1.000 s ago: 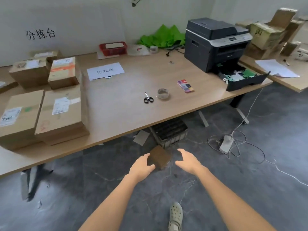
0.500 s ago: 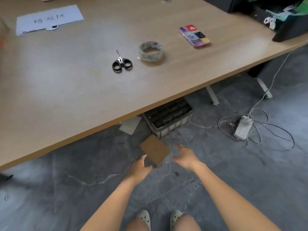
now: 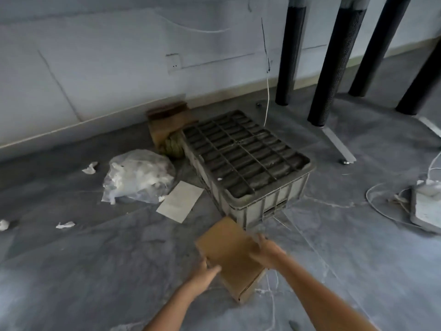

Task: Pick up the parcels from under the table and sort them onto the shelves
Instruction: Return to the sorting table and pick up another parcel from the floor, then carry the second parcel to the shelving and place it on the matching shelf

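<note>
A flat brown cardboard parcel lies on the grey floor in front of an upturned grey plastic crate. My left hand touches the parcel's near left edge with its thumb on the top face. My right hand lies on its right edge, fingers curled over the top. Both hands are blurred. The parcel's near right corner rests on the floor. Another cardboard box stands by the wall behind the crate.
A clear plastic bag of crumpled paper and a white sheet lie left of the crate. Black table legs rise at the back right. A power strip with white cables lies at the right.
The view has dropped below the tabletop to floor level. Both hands have moved from beside the parcel onto its edges.
</note>
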{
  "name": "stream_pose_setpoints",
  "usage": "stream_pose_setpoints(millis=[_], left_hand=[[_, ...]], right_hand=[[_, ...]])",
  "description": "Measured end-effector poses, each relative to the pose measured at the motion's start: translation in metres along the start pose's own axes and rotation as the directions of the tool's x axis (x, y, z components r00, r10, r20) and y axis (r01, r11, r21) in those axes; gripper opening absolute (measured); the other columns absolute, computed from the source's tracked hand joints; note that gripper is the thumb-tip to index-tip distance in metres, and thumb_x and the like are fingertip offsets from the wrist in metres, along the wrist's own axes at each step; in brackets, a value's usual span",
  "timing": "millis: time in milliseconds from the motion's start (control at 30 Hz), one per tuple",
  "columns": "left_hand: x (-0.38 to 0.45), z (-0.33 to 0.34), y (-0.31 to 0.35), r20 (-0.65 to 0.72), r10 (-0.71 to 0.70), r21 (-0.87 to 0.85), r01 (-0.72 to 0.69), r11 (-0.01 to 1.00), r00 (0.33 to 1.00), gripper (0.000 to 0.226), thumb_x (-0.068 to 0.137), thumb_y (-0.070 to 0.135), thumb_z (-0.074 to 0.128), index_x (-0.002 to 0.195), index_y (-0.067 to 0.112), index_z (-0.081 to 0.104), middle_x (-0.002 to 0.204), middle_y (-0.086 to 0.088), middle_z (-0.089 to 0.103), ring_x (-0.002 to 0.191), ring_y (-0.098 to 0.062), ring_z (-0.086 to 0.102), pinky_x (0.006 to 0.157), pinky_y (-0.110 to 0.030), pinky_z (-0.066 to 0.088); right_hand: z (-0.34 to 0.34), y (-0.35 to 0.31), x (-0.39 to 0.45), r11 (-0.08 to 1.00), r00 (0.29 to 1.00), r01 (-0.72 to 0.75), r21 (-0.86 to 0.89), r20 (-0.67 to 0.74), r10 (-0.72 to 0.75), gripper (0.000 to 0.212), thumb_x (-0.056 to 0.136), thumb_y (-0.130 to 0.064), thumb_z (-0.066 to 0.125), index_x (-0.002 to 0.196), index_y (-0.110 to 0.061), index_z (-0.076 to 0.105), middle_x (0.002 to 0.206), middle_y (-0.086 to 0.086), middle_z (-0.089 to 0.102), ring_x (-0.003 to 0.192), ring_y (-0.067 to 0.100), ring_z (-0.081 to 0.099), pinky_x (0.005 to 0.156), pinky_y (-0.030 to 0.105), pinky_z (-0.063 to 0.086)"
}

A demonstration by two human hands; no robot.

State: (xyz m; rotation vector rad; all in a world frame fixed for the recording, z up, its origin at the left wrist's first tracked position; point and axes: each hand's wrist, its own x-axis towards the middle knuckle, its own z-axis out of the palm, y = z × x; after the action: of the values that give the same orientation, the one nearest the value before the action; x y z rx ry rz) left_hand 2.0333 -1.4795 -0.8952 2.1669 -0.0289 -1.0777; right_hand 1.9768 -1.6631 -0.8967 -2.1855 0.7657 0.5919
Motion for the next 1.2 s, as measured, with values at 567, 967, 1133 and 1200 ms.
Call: stream_pose_setpoints(millis=[567,967,1133,1200], left_hand=[[-0.153,-0.069,0.069,0.022,-0.166,-0.24,0.167,0.956,0.986,0.084,0.091,0.036,0.055,0.152,0.01,0.004,0.16,-0.01,0.016,0.142,-0.029,0.03,0.116,-0.037,0.028],[-0.41,-0.17,0.161,0.027,-0.291,-0.431,0.274,0.86,0.956,0.077,0.091,0.028,0.057,0.152,0.014,0.013,0.155,-0.006,0.031,0.138,-0.026,0.039,0.11,-0.034,0.037],[-0.493,-0.215,0.155,-0.069,-0.366,-0.544,0.272,0.794,0.928,0.054,0.09,0.023,0.057,0.14,0.011,0.041,0.131,-0.008,0.057,0.116,-0.024,0.056,0.097,-0.031,0.047],[-0.524,-0.234,0.139,-0.113,-0.401,-0.616,0.253,0.746,0.909,0.055,0.087,0.023,0.057,0.14,0.013,0.042,0.134,-0.007,0.056,0.119,-0.025,0.056,0.1,-0.036,0.048]], right_hand=[[-0.058,-0.087,-0.159,0.987,0.998,-0.058,0.149,0.042,0.053,0.06,0.087,-0.025,0.059,0.141,-0.015,0.034,0.126,0.013,0.056,0.106,0.026,0.057,0.085,0.033,0.047],[-0.182,-0.224,-0.409,0.978,0.987,-0.048,0.205,0.163,0.014,0.06,0.091,-0.019,0.055,0.144,-0.01,0.029,0.139,0.011,0.05,0.121,0.023,0.052,0.083,0.018,0.038],[-0.193,-0.288,-0.464,0.993,0.963,0.046,0.11,0.258,-0.074,0.057,0.089,-0.019,0.057,0.141,-0.011,0.035,0.136,0.009,0.052,0.107,0.017,0.051,0.086,0.022,0.041],[-0.184,-0.316,-0.478,0.992,0.944,0.109,0.07,0.304,-0.125,0.056,0.087,-0.02,0.059,0.138,-0.012,0.038,0.135,0.008,0.053,0.105,0.015,0.051,0.086,0.023,0.042]])
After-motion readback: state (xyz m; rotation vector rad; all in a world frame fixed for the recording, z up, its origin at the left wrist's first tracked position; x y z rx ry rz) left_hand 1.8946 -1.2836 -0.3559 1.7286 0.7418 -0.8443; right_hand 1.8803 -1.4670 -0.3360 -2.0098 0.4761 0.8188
